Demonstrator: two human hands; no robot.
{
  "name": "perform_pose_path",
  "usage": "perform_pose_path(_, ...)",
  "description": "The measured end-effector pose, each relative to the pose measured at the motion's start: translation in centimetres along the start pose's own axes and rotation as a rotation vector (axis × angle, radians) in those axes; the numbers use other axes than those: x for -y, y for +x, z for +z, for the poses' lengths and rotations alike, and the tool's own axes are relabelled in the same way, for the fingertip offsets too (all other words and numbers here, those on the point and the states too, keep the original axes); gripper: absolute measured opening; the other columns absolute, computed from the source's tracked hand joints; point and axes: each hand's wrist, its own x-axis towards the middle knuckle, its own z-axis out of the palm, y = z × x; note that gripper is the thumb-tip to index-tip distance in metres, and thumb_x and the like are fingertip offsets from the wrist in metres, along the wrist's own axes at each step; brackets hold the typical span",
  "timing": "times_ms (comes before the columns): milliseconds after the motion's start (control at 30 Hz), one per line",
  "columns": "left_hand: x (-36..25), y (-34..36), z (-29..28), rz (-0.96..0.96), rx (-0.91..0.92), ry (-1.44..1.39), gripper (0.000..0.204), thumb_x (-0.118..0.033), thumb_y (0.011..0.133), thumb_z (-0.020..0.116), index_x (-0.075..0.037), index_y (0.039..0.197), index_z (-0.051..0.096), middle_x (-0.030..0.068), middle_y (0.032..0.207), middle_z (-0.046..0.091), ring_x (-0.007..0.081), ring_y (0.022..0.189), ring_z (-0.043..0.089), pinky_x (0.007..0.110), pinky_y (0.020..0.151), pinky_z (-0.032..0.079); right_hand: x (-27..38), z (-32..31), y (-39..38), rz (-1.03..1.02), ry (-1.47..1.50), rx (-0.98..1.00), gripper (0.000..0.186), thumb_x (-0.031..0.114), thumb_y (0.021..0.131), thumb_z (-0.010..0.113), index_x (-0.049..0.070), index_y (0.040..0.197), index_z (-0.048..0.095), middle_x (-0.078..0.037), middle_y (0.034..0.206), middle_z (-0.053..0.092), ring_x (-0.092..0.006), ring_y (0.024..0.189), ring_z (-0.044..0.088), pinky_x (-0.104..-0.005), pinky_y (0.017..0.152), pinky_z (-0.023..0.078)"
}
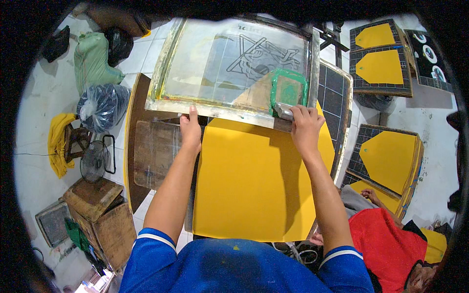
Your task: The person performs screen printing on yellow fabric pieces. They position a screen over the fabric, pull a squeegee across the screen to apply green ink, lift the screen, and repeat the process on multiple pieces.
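Note:
A mesh screen in a worn metal frame [163, 104], bearing line artwork and a green-bordered patch [289, 85], is raised above a yellow sheet [254, 180] lying on a dark board. My left hand [191, 129] grips the frame's near edge, thumb on top. My right hand [305, 129] has its fingers curled over a short silver metal tool [283, 111], seemingly a squeegee, at the patch's lower edge; whether it also grips the frame is unclear.
Boards with yellow cut sheets [378, 66] [388, 156] stand at right, where a co-worker in red [381, 239] sits. Plastic-wrapped bundles [100, 107], yellow fabric [58, 146], a fan [93, 161] and wooden boxes [110, 234] are at left.

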Motion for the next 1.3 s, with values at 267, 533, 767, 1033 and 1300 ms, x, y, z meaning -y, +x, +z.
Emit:
perform_pose_path(267, 0.8, -0.5, -0.1, 0.162, 0.078, -0.189, 0.056, -0.045, 0.109, 0.056, 0.0, 0.139, 0.045, 0.0116, 0.141, 0.052, 0.0202, 0.131, 0.047, 0.036, 0.113, 0.036, -2.3, -3.8, 4.1, 0.03, 0.12, 0.282, 0.032, 0.006, 0.083, 0.074, 0.015, 0.113, 0.07, -0.01, 0.101, 0.072, -0.0331, 0.105, 0.06, -0.052, 0.089, 0.035)
perform_pose_path(533, 1.1, -0.6, 0.0, 0.224, 0.08, -0.215, 0.055, -0.045, 0.109, 0.056, 0.0, 0.138, 0.048, 0.0095, 0.14, 0.052, 0.0195, 0.13, 0.047, 0.035, 0.113, 0.035, -5.8, -0.1, 14.5, 0.042, -0.033, 0.375, 0.036, 0.015, 0.085, 0.075, 0.018, 0.12, 0.069, -0.012, 0.111, 0.074, -0.0381, 0.106, 0.069, -0.0638, 0.092, 0.042)
perform_pose_path(767, 1.5, 0.0, -0.3, 0.165, 0.052, -0.187, 0.059, -0.049, 0.107, 0.058, 0.0, 0.138, 0.05, 0.01, 0.139, 0.054, 0.0196, 0.13, 0.046, 0.037, 0.112, 0.035, -1.9, 2.0, 2.3, 0.016, -0.076, 0.052, 0.039, -0.002, 0.08, 0.066, 0.014, 0.115, 0.068, -0.005, 0.123, 0.068, -0.0307, 0.117, 0.057, -0.0554, 0.095, 0.04)
perform_pose_path(1033, -4.9, -2.5, -2.6, 0.166, 0.102, -0.211, 0.058, -0.049, 0.105, 0.058, -0.001, 0.137, 0.054, 0.0131, 0.139, 0.058, 0.0225, 0.132, 0.05, 0.042, 0.114, 0.035, 1.0, -5.0, -1.5, 0.066, 0.016, -0.247, 0.049, 0.014, 0.082, 0.079, 0.017, 0.128, 0.064, -0.006, 0.124, 0.063, -0.0297, 0.118, 0.054, -0.0491, 0.098, 0.035)
perform_pose_path(1300, -25.0, -5.2, -0.4, 1.066, 0.39, -0.03, 0.041, -0.035, 0.106, 0.063, 0.0, 0.127, 0.062, 0.008, 0.122, 0.069, 0.0168, 0.111, 0.064, 0.034, 0.098, 0.049, -1.1, -23.0, 15.6, -0.076, 0.024, -0.767, 0.062, 0.064, 0.086, 0.07, 0.003, 0.077, 0.062, -0.014, 0.074, 0.062, -0.0202, 0.069, 0.059, -0.0376, 0.064, 0.045)
